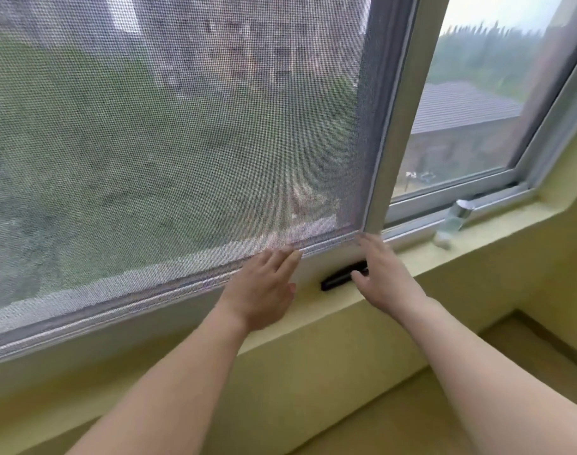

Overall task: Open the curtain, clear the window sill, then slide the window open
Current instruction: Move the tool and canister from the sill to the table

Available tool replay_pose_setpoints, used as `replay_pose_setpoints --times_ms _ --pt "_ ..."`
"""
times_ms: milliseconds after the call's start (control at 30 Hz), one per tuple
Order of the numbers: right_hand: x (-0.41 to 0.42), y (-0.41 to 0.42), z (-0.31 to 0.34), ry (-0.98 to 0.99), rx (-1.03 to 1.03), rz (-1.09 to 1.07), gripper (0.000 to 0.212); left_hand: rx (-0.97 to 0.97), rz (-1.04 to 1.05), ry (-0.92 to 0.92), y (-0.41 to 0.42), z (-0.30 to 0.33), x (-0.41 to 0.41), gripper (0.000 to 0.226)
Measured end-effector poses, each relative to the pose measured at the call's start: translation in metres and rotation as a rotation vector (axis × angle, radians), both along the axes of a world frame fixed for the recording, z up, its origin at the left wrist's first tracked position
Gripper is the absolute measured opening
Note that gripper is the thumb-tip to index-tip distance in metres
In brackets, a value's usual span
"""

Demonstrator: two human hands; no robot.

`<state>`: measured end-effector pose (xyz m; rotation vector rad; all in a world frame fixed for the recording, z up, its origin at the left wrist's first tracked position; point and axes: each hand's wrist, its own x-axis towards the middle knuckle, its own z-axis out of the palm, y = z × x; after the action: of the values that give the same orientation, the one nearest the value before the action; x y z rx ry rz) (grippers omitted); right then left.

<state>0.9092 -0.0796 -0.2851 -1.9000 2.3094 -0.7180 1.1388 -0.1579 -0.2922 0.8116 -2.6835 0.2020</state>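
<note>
Grey mesh screen [169, 133] fills the window's left; its pale frame upright [402, 126] stands beside clear glass [461, 126]. Both hands, left [264, 287] and right [384, 274], lie flat, fingers spread (gripping nothing), at the sill [330, 310], near a black handle [341, 276].

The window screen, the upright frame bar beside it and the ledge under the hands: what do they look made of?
Window screen: fine grey woven mesh, probably fibreglass or plastic; the view shows through tiny holes.
Frame bar: smooth pale metal, likely aluminium, with a faint sheen.
Ledge: matt yellowish painted plaster or masonry, slightly uneven.
</note>
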Motion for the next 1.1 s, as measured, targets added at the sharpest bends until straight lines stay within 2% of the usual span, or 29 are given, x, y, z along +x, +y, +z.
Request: replay_pose_setpoints --times_ms 133,267,433,567,667,933,1100 --pt "-0.034 -0.011 -0.017 -0.016 0.078 0.023 0.065 0.085 0.058 0.056 0.0 -0.013 -0.027 0.049" --pt "-0.078 -0.02 -0.031 -0.037 0.152 0.069 0.06 0.062 0.119 0.1 0.004 -0.031 -0.061 0.034" --pt "-0.127 -0.023 -0.06 -0.045 0.243 0.092 0.065 0.216 0.263 0.044 0.011 -0.059 -0.122 0.029" --pt "-0.143 -0.029 -0.07 -0.061 0.271 0.144 0.065 0.339 0.362 0.007 0.001 -0.067 -0.164 0.033" --pt "-0.153 -0.036 -0.072 -0.065 0.259 0.156 0.062 0.337 0.415 -0.022 -0.009 -0.071 -0.184 0.031" --pt "-0.184 -0.036 -0.068 -0.001 0.123 0.187 0.053 0.104 0.375 -0.207 -0.016 -0.088 -0.206 0.024" --pt "-0.22 -0.039 -0.069 0.042 -0.058 0.167 0.045 0.202 0.423 -0.247 -0.022 -0.075 -0.22 0.02"
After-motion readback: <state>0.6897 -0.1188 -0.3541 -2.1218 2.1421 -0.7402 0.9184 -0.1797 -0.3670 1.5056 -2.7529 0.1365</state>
